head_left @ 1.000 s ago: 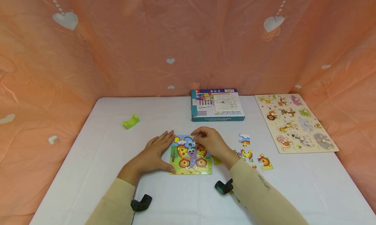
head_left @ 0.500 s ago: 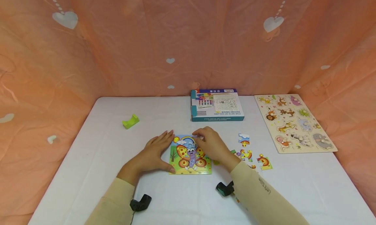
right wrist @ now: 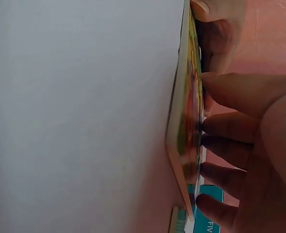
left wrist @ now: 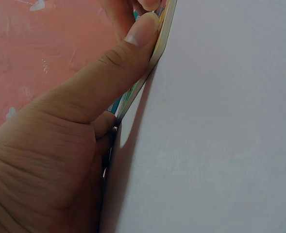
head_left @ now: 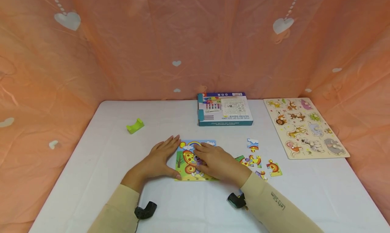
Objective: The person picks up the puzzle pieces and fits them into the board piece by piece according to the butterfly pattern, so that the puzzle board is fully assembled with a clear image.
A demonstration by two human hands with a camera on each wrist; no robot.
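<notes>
A square butterfly jigsaw puzzle (head_left: 188,158) lies flat on the white table, its right part covered by my right hand (head_left: 217,162). The spread fingertips of that right hand (right wrist: 244,145) touch the picture surface, seen edge-on on the puzzle (right wrist: 185,116) in the right wrist view. My left hand (head_left: 159,160) lies along the puzzle's left edge with long, fairly straight fingers. Its thumb rests on the near left corner, and the left wrist view shows this left hand (left wrist: 70,126) with the thumb over the rim of the puzzle (left wrist: 164,41).
Several loose jigsaw pieces (head_left: 255,161) lie right of the puzzle, partly behind my right wrist. A teal and white box (head_left: 225,109) stands at the back. A wooden animal board (head_left: 304,128) lies at the right. One green curved block (head_left: 135,126) sits back left.
My right hand has gone from pinching at the puzzle's upper right to lying lower and further left, fingers spread over the picture. The left hand has stayed in place.
</notes>
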